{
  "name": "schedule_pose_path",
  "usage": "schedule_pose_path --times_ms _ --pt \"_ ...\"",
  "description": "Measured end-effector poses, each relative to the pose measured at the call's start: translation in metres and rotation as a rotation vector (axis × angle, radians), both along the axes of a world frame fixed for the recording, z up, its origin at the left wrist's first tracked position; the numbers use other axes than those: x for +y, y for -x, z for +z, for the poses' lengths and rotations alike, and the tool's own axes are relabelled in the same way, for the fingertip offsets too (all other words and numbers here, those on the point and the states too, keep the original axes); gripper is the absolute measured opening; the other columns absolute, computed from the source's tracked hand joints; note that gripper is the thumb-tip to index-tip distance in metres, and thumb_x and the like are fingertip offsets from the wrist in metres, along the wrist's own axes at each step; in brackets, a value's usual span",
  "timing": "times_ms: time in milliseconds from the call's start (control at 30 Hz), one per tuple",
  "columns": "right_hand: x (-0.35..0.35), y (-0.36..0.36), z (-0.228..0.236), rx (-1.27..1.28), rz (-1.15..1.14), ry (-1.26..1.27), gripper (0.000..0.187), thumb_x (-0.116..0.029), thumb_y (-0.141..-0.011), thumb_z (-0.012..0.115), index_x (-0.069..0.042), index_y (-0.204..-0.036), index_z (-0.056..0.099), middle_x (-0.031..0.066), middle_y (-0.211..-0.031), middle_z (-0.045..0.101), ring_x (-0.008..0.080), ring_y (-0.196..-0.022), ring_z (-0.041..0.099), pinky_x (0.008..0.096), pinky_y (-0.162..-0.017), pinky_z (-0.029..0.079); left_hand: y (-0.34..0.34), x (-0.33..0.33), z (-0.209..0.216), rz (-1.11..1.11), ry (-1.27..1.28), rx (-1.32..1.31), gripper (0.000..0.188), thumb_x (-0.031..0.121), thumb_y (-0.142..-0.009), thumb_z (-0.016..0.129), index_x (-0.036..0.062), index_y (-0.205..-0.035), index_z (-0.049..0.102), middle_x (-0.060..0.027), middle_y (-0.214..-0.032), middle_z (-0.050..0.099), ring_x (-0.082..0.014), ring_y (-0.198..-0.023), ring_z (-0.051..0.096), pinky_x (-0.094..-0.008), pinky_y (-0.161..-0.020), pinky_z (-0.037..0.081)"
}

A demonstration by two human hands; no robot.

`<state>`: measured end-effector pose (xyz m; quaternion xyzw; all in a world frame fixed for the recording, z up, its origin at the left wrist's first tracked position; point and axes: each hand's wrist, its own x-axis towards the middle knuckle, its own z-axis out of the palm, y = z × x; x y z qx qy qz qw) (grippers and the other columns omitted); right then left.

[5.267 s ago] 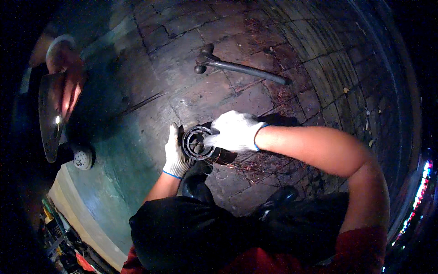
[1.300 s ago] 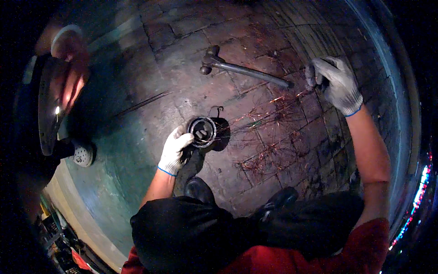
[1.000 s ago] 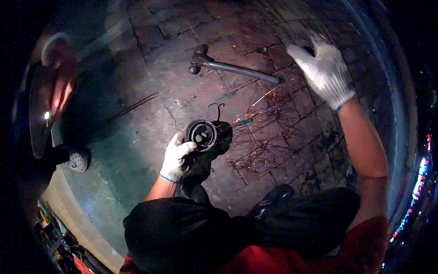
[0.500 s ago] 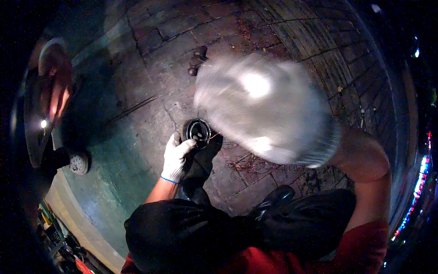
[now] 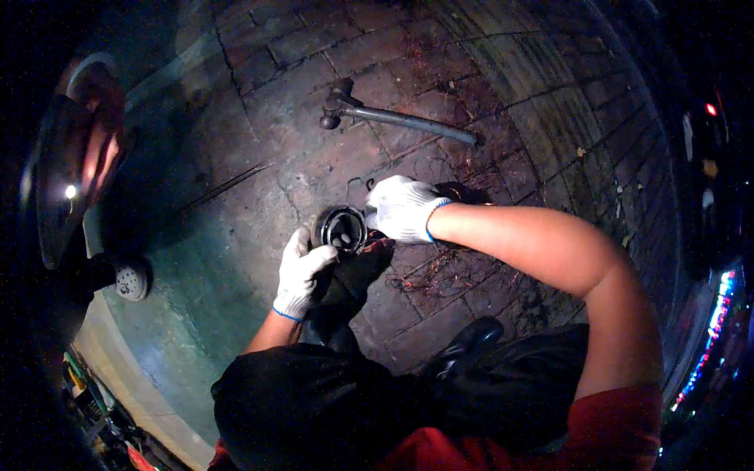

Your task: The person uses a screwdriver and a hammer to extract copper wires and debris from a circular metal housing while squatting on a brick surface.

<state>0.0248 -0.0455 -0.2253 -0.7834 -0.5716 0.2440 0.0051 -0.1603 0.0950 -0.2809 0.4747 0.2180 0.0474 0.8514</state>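
Left hand (image 5: 302, 271) and right hand (image 5: 399, 209), gloved in white, meet at a dark hollow cylinder (image 5: 321, 226).
Beyond a dark shoe (image 5: 477, 334), reddish wires (image 5: 430, 281) lie tangled on the paving (image 5: 397, 320); past them on the left, the left hand grips the cylinder's side, thumb near the rim, its mouth facing upward (small grey lumps (image 5: 340, 239) show inside). The right hand is bunched just at its right edge; whether those fingers pinch anything, I cannot tell. Farther off lies a hammer (image 5: 408, 121), head leftward.
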Motion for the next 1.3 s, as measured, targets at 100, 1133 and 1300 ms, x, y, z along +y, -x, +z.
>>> schedule_pose_path --times_ms 100,1133,1300 --pt "-0.001 0.004 -0.005 0.090 -0.104 -0.122 0.027 -0.028 -0.086 0.052 -0.006 -0.085 0.070 0.0193 -0.095 0.066 0.0367 -0.091 0.063 0.0454 -0.078 0.051 -0.001 0.000 0.014 0.066 0.343 -0.056 0.043 0.003 -0.080 0.061 -0.0042 -0.121 0.050 -0.0175 -0.118 0.061 -0.0284 -0.107 0.061 -0.0408 -0.095 0.049" --pt "-0.100 -0.056 0.146 1.280 -1.020 -0.918 0.033 -0.023 -0.095 0.047 -0.005 -0.069 0.054 0.0056 -0.058 0.047 0.0168 -0.052 0.045 0.0354 -0.057 0.045 -0.008 0.031 -0.012 0.369 0.385 0.120 0.041 0.036 -0.100 0.044 0.0003 -0.115 0.059 -0.0142 -0.109 0.066 -0.0258 -0.098 0.064 -0.0375 -0.083 0.056" --pt "-0.109 -0.056 0.131 1.392 -0.952 -0.940 0.032 -0.020 -0.094 0.049 -0.009 -0.064 0.045 0.0086 -0.070 0.054 0.0175 -0.054 0.046 0.0375 -0.058 0.045 -0.010 0.033 -0.029 0.397 0.431 0.067 0.042 0.036 -0.100 0.043 0.0001 -0.116 0.058 -0.0148 -0.111 0.065 -0.0270 -0.099 0.064 -0.0377 -0.085 0.055"
